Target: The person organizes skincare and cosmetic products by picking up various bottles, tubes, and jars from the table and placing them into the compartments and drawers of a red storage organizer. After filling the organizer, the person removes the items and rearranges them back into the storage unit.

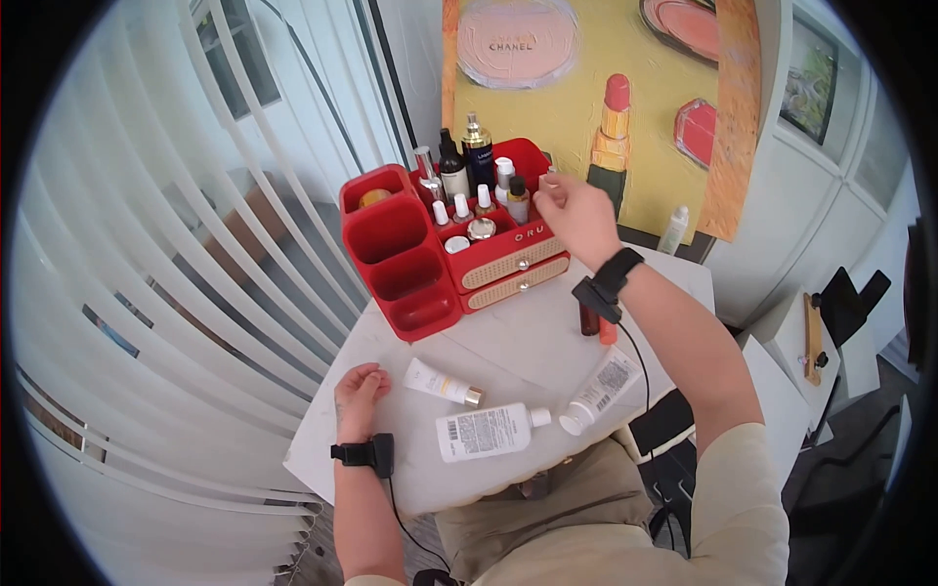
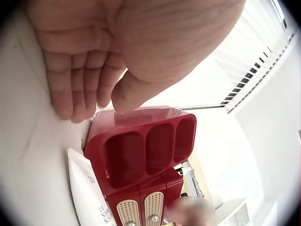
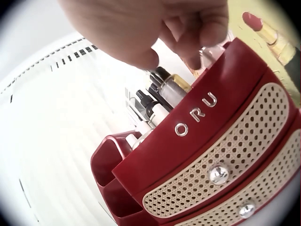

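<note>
My right hand reaches over the right end of a red organizer lettered ORU. Its curled fingers grip a small pale pink, clear-looking item at the organizer's back corner; the fingers hide much of it. Several bottles stand close by in the compartments, among them a gold-collared, dark-capped bottle. My left hand rests on the white table, fingers loosely bent and holding nothing. Beside it lies a white tube with a gold cap, printed UV in the left wrist view.
A white bottle and another white tube lie near the table's front edge. Below my right wrist are a dark red-brown bottle and an orange item. A small clear bottle stands at the back right, before a makeup painting.
</note>
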{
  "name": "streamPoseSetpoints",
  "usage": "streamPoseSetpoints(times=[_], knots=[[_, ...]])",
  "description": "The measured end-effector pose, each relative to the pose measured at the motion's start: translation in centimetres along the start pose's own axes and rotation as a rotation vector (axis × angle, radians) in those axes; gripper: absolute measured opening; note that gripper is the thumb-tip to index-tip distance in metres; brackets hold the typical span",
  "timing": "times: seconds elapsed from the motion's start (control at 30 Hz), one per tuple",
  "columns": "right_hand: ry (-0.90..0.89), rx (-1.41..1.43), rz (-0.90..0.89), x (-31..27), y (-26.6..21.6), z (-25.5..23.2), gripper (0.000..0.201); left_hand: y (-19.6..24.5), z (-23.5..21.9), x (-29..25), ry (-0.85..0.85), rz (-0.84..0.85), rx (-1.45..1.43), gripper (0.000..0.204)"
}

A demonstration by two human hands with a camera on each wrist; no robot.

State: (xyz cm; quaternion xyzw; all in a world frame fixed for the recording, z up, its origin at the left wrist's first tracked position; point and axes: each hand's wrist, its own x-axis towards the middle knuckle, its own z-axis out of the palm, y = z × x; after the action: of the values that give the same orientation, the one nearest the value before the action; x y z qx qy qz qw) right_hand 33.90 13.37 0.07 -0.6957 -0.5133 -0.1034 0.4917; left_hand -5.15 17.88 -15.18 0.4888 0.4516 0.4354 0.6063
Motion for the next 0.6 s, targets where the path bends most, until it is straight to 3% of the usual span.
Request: streamPoseSetpoints(times=[0.17,0.23,0.27,0.33,0.43,0.47,0.53,0.6], knots=[[-0.064,-0.07,0.106,-3.1,2.8,-4.8,0.026,0.0,0.0,0.2,0.004,-0.009,0.012,0.018],[-0.364,-0.451,0.066,-5.1,5.7,-5.6,0.026,0.0,0.1,0.1,0.011,-0.004,0.032,0.019],[-0.362,-0.456,0.069,-6.1,7.1,-5.7,0.026,0.0,0.1,0.1,0.006,-0.005,0.031,0.019],[-0.607,-0.53,0.188,-7.7,9.2,-5.4,0.029,0.0,0.1,0.1,0.015,-0.006,0.038,0.019],[-0.713,-0.516,0.334,-8.2,10.3,-5.0,0.045,0.1,0.2,0.0,0.019,0.004,0.055,0.02],[-0.712,-0.514,0.337,-8.1,10.1,-5.2,0.045,0.0,0.1,0.0,0.017,0.004,0.058,0.02],[-0.749,-0.369,0.524,-7.6,9.3,-5.5,0.032,0.1,0.1,0.0,0.025,0.0,0.053,0.021],[-0.746,-0.375,0.511,-7.6,10.2,-5.3,0.033,0.1,0.1,-0.1,0.019,0.001,0.047,0.021]])
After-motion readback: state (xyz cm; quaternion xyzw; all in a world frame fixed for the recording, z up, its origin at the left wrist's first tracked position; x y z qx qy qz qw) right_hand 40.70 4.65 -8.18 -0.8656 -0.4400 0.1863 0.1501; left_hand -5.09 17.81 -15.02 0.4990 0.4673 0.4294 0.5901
